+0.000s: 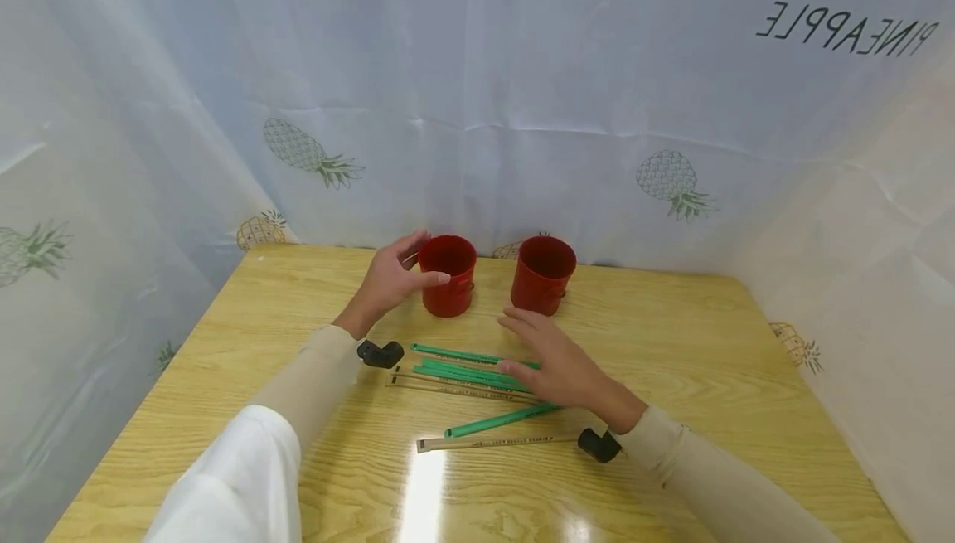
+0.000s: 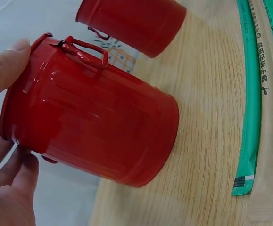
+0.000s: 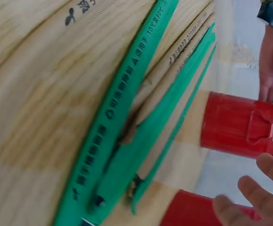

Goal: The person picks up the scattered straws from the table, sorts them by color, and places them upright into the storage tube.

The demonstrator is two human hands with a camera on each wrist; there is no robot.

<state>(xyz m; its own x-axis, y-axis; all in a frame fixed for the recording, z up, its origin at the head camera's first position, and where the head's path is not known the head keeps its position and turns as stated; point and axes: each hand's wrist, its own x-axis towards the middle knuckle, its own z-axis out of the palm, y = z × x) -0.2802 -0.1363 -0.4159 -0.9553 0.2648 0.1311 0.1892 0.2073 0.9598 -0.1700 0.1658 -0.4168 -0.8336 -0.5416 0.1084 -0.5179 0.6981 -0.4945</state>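
Observation:
My left hand (image 1: 391, 282) grips the left red bucket (image 1: 448, 301) near its rim, thumb on the near side and fingers on the far side. The left wrist view shows this bucket (image 2: 98, 113) with a small side handle (image 2: 86, 54). A second red bucket (image 1: 539, 290) stands to its right. My right hand (image 1: 555, 361), fingers extended and holding nothing, hovers in front of that second bucket, over the right ends of the straws. Green-wrapped straws (image 1: 462, 372) and brown-wrapped straws (image 1: 492, 443) with printed wrappers lie across the table; the hand hides some ends.
The wooden table (image 1: 671, 344) meets a pale curtain (image 1: 477, 95) with pineapple prints behind the buckets and at both sides. Black wrist-worn pieces (image 1: 380, 354) sit by both wrists, close above the tabletop.

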